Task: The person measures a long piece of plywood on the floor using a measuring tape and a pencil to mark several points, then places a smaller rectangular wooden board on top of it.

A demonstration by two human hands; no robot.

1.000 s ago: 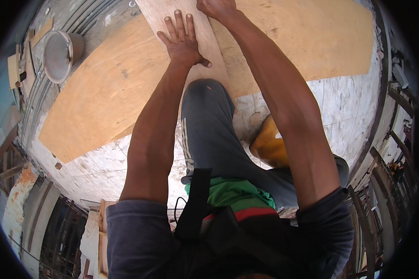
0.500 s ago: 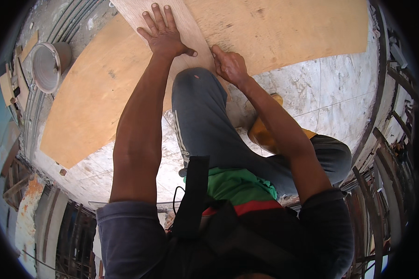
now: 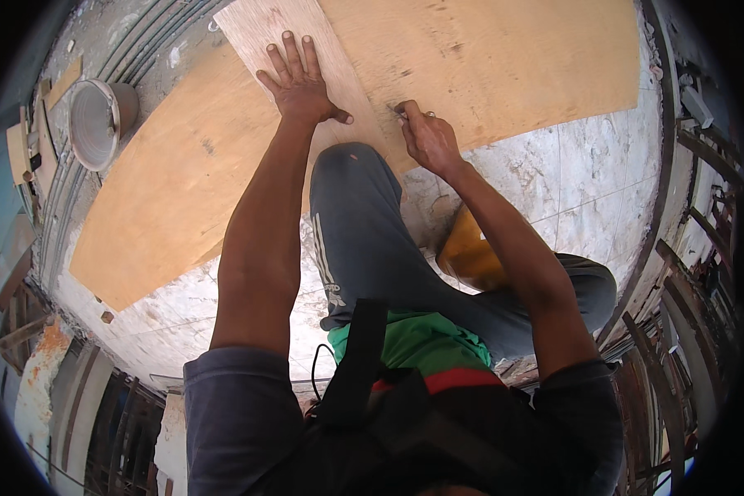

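Note:
My left hand point(image 3: 303, 93) lies flat with fingers spread on a pale wooden strip board point(image 3: 260, 33). That board rests across a large tan plywood sheet point(image 3: 512, 62), and my bent knee point(image 3: 349, 169) is by its near end. Just right of the strip's edge, my right hand point(image 3: 430, 142) is closed above the plywood. A small dark tip sticks out between its thumb and forefinger; most of the object is hidden, so its kind cannot be made out.
At the left stands a greyish-white bucket point(image 3: 93, 124) beside a bundle of thin pipes point(image 3: 153, 41). A yellow boot point(image 3: 475, 252) is under my right forearm. A small wood block point(image 3: 107, 317) lies on the stained white floor point(image 3: 554, 182). Metal bars point(image 3: 670, 413) line the right rim.
My right hand has shifted slightly right, away from the strip's edge, and the small dark tip now shows. My left hand stays pressed on the board. The whole view has moved a little.

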